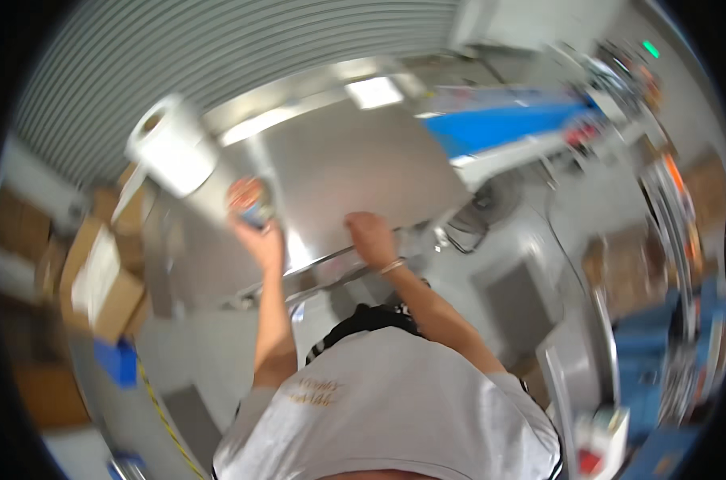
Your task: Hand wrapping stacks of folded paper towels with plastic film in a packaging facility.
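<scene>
Left hand (260,236): fingers bent round the lower side of a round container (248,192), gripping it, opening only as wide as its body; the container is patterned in orange-red, with blue and pale areas lower down. The fine placing of the individual fingertips is blurred, and part of the grip is hidden behind the container. The container sits over the left part of a stainless-steel table (363,164), near a bright band of reflected light; whether its base touches the metal or is held just above it cannot be told from this single view. Right hand (371,238): fingers curled inward and drawn together, back of the hand toward the camera, near the front edge of the same table and well apart from the container — no object visible in it, though anything small inside the curl would be hidden; contact with the table surface cannot be judged. A thin pale band (393,266) circles the right wrist. Surroundings: a large white roll (179,156) stands tilted in view just beyond the container, to its left; an open cardboard box (127,292) lies at the far left; a blue conveyor belt (507,128) runs off beyond the table's right end.
</scene>
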Available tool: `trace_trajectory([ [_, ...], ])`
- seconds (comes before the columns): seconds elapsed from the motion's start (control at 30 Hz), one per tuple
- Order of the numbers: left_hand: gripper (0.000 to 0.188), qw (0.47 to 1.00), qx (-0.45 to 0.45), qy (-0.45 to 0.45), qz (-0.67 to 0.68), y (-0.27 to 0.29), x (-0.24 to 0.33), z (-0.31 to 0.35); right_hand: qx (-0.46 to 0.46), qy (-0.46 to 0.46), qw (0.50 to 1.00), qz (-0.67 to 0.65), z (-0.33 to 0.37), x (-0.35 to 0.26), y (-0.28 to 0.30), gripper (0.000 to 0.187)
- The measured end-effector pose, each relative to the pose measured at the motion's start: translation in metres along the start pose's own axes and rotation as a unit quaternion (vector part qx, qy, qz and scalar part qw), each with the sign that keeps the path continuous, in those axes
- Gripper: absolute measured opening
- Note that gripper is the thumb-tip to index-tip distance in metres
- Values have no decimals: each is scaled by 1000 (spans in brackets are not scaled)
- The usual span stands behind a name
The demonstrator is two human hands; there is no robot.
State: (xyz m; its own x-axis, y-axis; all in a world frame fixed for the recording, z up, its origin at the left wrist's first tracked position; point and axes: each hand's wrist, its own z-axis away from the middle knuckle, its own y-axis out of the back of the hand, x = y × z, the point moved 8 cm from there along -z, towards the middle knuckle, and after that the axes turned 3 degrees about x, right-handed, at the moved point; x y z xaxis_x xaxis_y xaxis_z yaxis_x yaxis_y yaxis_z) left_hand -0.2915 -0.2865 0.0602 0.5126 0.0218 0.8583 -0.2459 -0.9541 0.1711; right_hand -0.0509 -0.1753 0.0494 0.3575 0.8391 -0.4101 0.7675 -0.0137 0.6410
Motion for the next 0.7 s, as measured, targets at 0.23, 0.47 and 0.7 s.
trace_trajectory([
  [0.23,66,996,-4,-47,-81,25,-12,-12,-8,13,999,-36,16,-19,-10,28],
  [0.47,80,991,-13,1,-132,9,-33,-10,14,-12,999,-33,27,-15,9,23],
  [0.7,82,993,18,24,-118,16,-36,-10,-22,19,999,-36,29,-7,-6,37],
])
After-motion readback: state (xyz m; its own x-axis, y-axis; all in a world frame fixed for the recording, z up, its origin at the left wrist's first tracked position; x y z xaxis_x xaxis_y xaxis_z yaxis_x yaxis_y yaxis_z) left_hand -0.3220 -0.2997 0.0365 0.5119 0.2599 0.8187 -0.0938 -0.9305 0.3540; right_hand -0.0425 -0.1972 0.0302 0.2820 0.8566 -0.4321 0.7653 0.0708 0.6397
